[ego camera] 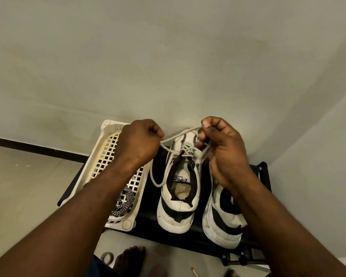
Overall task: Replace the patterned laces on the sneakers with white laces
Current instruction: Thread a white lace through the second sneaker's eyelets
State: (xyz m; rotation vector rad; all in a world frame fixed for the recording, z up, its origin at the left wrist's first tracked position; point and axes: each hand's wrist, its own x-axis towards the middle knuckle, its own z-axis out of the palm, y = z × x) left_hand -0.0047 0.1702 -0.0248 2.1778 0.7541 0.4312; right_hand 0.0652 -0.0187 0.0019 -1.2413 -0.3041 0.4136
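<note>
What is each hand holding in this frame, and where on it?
Both hold the white lace threaded in the sneaker: the left hand pinches one free stretch, the right hand the other, above the eyelets.

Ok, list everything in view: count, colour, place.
sneakers: two, white and black, side by side on the rack
white lace: one, partly threaded in the sneaker beside the basket
patterned laces: a bundle, black and white, in the basket
basket: one, cream, on the rack
rack: one, black, against the wall
tape roll: one, grey, on the floor
foot: one, bare, on the floor
left hand: grips the white lace
right hand: pinches the white lace
</note>
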